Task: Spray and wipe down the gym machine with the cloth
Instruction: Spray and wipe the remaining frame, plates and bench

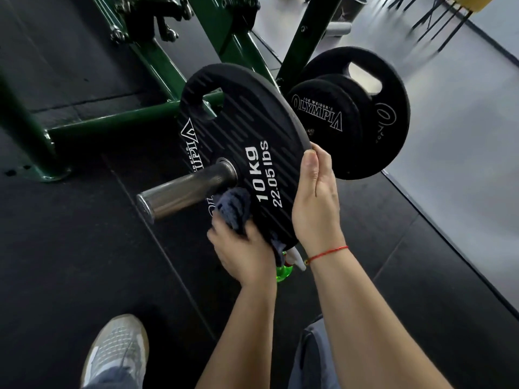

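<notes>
while the right hand (314, 197) grips the rim of the weight plate (247, 130), the left hand (241, 248) clutches the cloth (234, 204) against its face, just below the bar (185, 189).

Both forearms were bare as far as the lower edge of the view. A thin red string bracelet (327, 253) circled the wrist below the right hand (314, 203), its cord a single strand. That hand's thumbnail was cut short. The one shoe (118, 349) in view was a pale grey mesh trainer with white panels, grey laces and a tan sole edge. Grey-blue trousers (311, 357) showed at the knee, and their hem lay over the shoe's collar.
</notes>
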A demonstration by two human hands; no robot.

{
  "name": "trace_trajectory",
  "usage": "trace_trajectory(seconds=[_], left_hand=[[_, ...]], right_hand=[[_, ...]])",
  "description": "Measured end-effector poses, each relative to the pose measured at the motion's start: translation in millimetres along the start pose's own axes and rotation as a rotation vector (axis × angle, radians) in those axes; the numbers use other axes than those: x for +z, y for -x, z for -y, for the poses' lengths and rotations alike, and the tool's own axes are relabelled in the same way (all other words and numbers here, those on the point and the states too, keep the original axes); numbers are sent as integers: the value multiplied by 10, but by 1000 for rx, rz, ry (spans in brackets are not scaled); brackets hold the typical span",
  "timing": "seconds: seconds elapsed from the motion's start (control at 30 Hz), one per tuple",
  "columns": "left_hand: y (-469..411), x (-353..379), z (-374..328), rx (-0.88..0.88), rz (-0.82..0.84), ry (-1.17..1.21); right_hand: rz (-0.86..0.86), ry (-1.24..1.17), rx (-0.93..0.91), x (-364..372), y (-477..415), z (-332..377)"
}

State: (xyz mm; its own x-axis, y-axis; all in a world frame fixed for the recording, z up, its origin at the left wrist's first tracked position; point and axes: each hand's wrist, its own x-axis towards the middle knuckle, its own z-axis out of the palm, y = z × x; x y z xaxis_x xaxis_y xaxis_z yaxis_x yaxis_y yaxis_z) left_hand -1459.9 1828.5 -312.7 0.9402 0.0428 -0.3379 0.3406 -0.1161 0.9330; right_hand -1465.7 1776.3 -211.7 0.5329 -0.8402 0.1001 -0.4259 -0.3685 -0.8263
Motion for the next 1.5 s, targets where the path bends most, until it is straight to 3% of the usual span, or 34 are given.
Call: trace_trajectory(seconds=[0.2,0.33,0.63,0.73,0.8,1.03,1.33,1.5], left_hand=[[295,-143,108,367,135,-77],[321,-169,144,385,145,-92],[-47,29,31,-233,-45,78],[-302,57,151,-523,-94,169],[-413,78,241,-599,-103,189],[-338,62,274,-544,-106,236],[115,-147,-209,-205,104,505],[198,-187,-522,-13,212,518]], right_hand=[[-17,29,-33,25,-116,67],[-27,-32,32,55,-118,108],[-55,-9,56,71,-71,127],[-50,-13,63,63,-64,121],[-39,-10,47,59,-67,101],[-63,9,-7,77,-76,90],[-14,105,-136,145,-416,380],[64,-260,-227,86,-598,552]])
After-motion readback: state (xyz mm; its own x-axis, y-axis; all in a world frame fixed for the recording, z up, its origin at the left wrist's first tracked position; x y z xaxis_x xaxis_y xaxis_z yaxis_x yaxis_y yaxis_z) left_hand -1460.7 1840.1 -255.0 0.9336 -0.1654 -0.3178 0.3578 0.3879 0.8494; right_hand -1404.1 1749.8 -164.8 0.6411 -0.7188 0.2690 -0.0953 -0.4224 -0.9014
